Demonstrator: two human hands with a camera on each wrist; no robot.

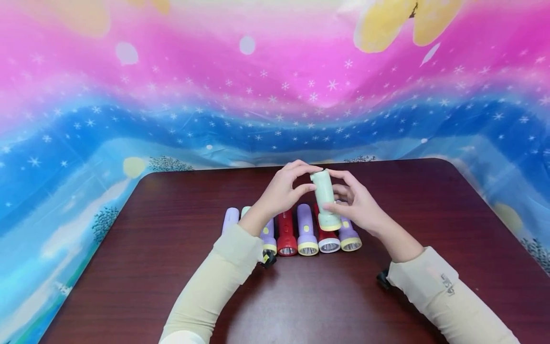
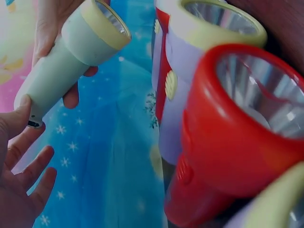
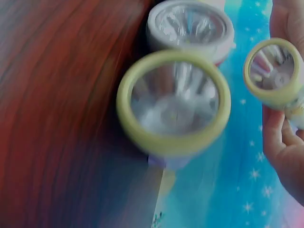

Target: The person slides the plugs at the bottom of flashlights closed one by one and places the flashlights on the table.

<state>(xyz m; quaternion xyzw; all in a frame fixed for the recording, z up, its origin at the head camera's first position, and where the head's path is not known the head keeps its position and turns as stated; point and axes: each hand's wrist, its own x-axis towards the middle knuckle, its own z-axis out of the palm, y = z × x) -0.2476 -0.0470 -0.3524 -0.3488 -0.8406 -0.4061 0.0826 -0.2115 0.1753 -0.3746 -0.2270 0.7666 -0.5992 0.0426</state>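
Observation:
Both hands hold a light green flashlight point(image 1: 324, 196) with a pale yellow head rim above the row on the table. The left hand point(image 1: 285, 188) pinches its tail end between thumb and index finger; its other fingers are spread in the left wrist view. Around the flashlight's body, the right hand point(image 1: 361, 205) has its thumb on the near side and fingers behind. The lens end points down toward the person. A small dark slot point(image 2: 34, 123) shows at the tail. Below lie a red flashlight point(image 1: 287, 234), a purple one point(image 1: 306, 229) and a white-rimmed red one point(image 1: 329, 244).
More flashlights continue the row: a purple one point(image 1: 351, 241) at the right, another purple one point(image 1: 269, 234), a partly hidden green one point(image 1: 246, 210) and a lavender one point(image 1: 231, 219) at the left. The brown table point(image 1: 180, 239) meets a printed cloth backdrop point(image 1: 275, 110).

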